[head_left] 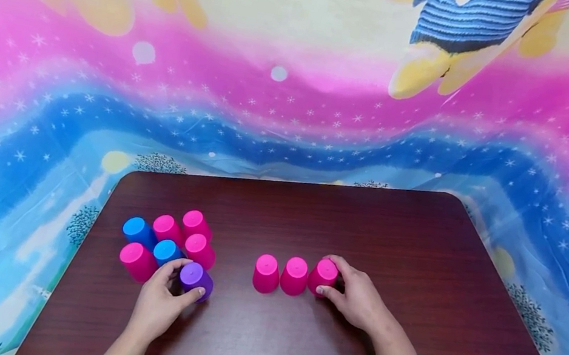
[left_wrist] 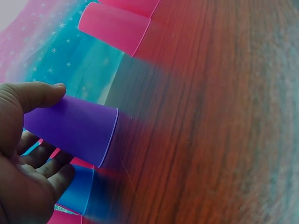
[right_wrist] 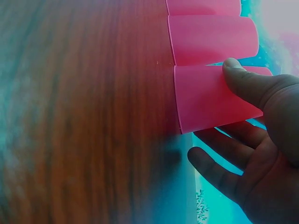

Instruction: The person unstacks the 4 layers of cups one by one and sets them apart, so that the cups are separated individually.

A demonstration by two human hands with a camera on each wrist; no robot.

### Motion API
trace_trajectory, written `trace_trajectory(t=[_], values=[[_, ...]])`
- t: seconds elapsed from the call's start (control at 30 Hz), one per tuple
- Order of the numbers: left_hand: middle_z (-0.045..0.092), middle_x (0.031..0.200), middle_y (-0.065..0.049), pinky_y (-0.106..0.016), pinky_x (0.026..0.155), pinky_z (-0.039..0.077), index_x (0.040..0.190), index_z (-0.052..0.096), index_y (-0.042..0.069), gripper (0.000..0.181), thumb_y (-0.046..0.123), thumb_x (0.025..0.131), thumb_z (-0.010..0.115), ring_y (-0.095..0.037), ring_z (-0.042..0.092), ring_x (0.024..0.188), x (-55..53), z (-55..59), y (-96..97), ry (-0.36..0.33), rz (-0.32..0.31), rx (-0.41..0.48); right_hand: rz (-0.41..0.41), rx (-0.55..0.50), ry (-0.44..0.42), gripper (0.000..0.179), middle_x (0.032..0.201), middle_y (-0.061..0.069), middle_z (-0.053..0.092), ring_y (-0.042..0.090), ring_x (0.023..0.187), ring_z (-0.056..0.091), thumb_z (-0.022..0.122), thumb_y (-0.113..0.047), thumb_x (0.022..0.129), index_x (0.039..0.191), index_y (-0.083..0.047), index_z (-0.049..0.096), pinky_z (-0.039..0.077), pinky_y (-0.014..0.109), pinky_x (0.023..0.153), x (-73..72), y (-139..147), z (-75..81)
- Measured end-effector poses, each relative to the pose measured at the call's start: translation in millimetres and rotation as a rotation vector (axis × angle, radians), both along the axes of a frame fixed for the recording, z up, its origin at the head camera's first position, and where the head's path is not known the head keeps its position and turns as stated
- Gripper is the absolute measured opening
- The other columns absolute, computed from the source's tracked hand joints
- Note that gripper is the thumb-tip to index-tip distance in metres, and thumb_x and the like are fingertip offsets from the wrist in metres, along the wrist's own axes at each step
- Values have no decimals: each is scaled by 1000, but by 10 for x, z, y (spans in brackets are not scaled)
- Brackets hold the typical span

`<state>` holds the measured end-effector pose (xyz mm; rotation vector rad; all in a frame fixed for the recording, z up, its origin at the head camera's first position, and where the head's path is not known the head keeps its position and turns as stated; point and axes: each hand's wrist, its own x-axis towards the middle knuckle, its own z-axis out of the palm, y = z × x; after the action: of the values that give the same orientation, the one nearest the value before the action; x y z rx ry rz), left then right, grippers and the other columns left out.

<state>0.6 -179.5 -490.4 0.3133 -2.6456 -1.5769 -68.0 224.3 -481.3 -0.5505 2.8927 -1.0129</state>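
Observation:
In the head view my left hand [head_left: 158, 303] grips an upside-down purple cup [head_left: 199, 285], thumb on its near side. The left wrist view shows the thumb on the purple cup's wall [left_wrist: 74, 130] and fingers below it. My right hand [head_left: 359, 299] holds a pink cup [head_left: 324, 275], the right end of a row of three upside-down pink cups. Beside it stand the middle pink cup [head_left: 294, 277] and the left pink cup [head_left: 266, 275]. In the right wrist view, the thumb lies across the held pink cup [right_wrist: 210, 100]; the other fingers are partly hidden behind it.
Left of the purple cup, several upside-down cups stand close together, among them a blue cup [head_left: 139, 232], another blue cup [head_left: 166, 252] and a pink cup [head_left: 138, 262]. The dark wooden table [head_left: 259, 345] meets a patterned cloth [head_left: 276, 158] at its back edge.

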Motion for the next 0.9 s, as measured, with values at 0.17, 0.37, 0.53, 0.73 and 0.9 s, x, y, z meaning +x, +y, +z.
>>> trace_trajectory(t=[0.17,0.37,0.53,0.73,0.9], values=[[62,138,-15,-55,109,47,138,57,8,70,17,79,92,-39,57,133,-5,19,3,5,2,-5,1,0,6,65,113,-3,70,14,104,68,87,-28,86,142,-21,54,58,41,92,-2,5,-7],[62,140,-14,-55,110,46,138,56,10,70,17,78,92,-38,56,135,-13,36,3,-5,4,0,-1,-3,4,66,114,-3,70,14,105,68,87,-28,86,142,-20,54,58,41,93,5,8,-8],[62,139,-15,-55,109,47,138,57,9,70,18,79,92,-38,56,134,-6,31,8,-3,3,-7,2,-6,4,66,115,-4,70,13,105,67,87,-28,86,142,-21,54,58,40,93,4,3,-20],[63,139,-16,-56,109,46,139,56,9,70,20,80,92,-39,56,134,-7,22,10,-6,1,0,0,-12,5,66,115,-4,70,14,105,68,87,-28,85,142,-20,54,58,41,93,4,5,-15],[62,139,-15,-55,109,47,139,56,11,70,18,79,92,-39,56,134,-17,10,10,-21,2,-4,-2,-9,3,66,115,-3,70,14,106,68,87,-28,86,142,-22,54,58,41,93,3,7,-12]])
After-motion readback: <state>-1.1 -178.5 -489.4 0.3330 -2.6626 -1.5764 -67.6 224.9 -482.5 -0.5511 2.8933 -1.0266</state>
